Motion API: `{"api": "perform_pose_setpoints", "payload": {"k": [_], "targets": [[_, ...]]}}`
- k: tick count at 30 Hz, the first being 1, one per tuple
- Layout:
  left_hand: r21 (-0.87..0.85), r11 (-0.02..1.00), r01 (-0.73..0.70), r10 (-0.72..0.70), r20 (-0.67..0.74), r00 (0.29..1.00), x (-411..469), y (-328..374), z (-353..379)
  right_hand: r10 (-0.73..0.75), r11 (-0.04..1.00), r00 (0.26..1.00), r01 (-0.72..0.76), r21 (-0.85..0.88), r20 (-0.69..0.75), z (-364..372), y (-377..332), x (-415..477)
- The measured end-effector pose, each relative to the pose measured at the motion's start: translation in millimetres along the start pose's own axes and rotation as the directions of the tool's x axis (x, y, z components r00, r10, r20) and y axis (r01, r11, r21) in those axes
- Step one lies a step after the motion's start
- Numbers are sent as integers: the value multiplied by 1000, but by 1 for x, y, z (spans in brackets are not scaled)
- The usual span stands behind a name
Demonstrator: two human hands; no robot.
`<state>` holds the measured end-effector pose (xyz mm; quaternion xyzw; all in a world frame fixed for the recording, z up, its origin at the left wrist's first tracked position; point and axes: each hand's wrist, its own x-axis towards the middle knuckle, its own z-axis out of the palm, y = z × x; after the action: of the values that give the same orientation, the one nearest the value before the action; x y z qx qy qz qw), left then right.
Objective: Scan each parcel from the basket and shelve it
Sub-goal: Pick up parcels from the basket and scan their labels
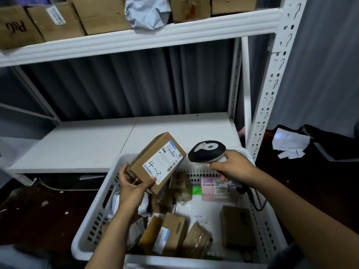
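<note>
Brown parcel (148, 159), white label hand-marked "4-3", is tilting above the white basket (91, 226). Left hand (133, 191) fingers are curling round its lower corner. Right hand (234, 166) fingers are wrapping the scanner (206, 151) handle, head just beside the label. Pink box (211, 189) in basket is showing "Cont". Carton (17, 26) on upper shelf (136, 39) is reading "P&G".

Your left hand (134, 189) grips a labelled brown cardboard parcel (155, 162) marked "4-3" above the white slotted plastic basket (93, 226), while your right hand (233, 166) holds the black-and-white handheld scanner (206, 151) beside it.
</note>
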<state>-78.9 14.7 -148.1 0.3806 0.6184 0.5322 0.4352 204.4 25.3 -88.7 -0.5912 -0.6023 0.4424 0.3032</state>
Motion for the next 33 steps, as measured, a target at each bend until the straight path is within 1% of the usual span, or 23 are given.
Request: {"api": "perform_pose_setpoints", "payload": {"k": [4, 10, 14, 26, 33], "targets": [[-6, 1000, 21, -21, 10, 1000, 7, -4, -3, 15, 999, 1000, -15, -29, -9, 0, -1, -2], [14, 1000, -25, 24, 67, 997, 20, 8, 3, 35, 999, 999, -36, -36, -29, -11, -4, -1], [27, 999, -30, 29, 52, 998, 28, 11, 2, 46, 998, 997, -49, -48, -70, -20, -6, -2], [82, 996, -36, 32, 49, 998, 29, 10, 5, 41, 995, 994, -50, -82, -105, -25, -4, 5], [106, 993, -49, 43, 63, 997, 25, 13, 5, 39, 990, 994, -52, -128, -100, -25, -7, 4]]}}
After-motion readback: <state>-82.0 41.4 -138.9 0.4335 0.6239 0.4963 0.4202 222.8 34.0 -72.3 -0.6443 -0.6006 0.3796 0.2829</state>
